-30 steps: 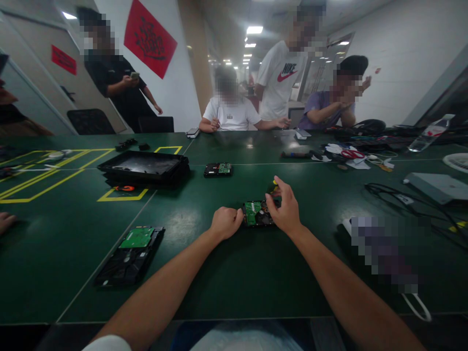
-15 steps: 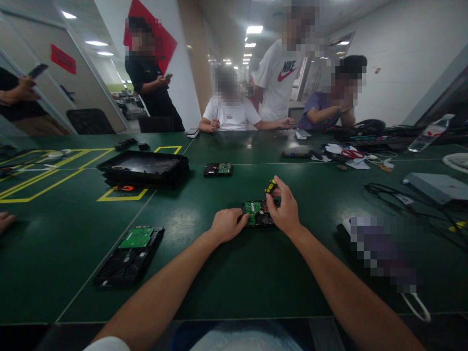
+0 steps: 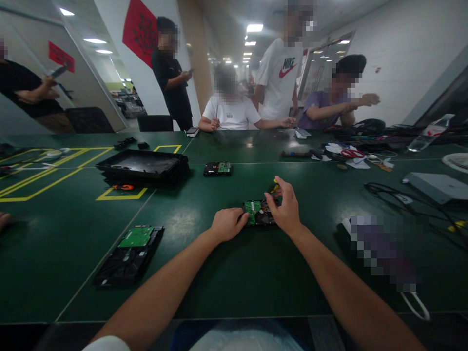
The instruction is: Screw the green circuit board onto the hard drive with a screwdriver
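Observation:
A hard drive point(image 3: 258, 210) lies on the green table in front of me, its green circuit board facing up. My left hand point(image 3: 229, 224) grips its left end, with the thumb on the board's edge. Over the drive's right end, my right hand point(image 3: 285, 204) has its fingers curled round a stubby black-and-yellow screwdriver point(image 3: 276, 185). Most of the screwdriver is hidden by the fingers, and I cannot make out its tip. A larger hard drive point(image 3: 129, 256) rests to the left of my arms, and another hard drive point(image 3: 218, 169) lies farther back.
Stacked black trays point(image 3: 142, 168) stand back left beside an orange-handled tool point(image 3: 124, 187). To the right are a blurred-out phone-like object point(image 3: 382, 253), black cables point(image 3: 405, 197) and a grey box point(image 3: 438, 187). A bottle point(image 3: 431, 132) lies farther right. Several people are across the table.
My right fingers have turned the screwdriver, so less of its handle shows. My left hand and the drive have stayed put. Across the table, a standing person has shifted right.

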`<state>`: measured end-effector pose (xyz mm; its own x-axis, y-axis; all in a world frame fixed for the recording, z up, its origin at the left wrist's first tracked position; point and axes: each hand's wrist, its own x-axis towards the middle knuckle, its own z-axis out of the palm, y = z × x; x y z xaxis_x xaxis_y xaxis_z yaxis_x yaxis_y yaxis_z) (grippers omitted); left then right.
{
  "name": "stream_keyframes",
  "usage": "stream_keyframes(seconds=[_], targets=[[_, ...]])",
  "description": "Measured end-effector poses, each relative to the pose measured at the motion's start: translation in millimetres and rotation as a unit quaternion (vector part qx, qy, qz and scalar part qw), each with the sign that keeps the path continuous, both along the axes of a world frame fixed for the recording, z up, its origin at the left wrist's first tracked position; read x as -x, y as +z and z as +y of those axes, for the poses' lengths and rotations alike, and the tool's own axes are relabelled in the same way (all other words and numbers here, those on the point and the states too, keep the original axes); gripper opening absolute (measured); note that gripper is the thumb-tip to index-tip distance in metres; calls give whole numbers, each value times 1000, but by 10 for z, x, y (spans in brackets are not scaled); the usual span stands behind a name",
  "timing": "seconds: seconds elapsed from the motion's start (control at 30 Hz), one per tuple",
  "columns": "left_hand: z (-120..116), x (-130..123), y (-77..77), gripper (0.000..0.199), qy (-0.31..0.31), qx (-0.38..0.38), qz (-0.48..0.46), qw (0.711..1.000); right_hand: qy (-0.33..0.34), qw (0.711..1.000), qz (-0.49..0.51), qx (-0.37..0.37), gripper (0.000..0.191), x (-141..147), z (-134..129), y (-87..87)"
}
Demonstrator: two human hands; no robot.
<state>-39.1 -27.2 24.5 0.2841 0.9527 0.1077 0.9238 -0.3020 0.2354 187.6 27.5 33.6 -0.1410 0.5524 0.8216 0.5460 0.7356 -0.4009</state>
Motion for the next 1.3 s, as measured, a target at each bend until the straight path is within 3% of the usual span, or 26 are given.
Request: stream_keyframes(seconds=[0.57, 1.3], targets=[[-14, -4, 5, 48, -6, -4, 6, 1000, 10, 1000, 5, 27, 66, -1, -11, 5], [-1, -6, 15, 48, -3, 7, 8, 1000, 5, 1000, 11, 7, 62, -3, -2, 21]])
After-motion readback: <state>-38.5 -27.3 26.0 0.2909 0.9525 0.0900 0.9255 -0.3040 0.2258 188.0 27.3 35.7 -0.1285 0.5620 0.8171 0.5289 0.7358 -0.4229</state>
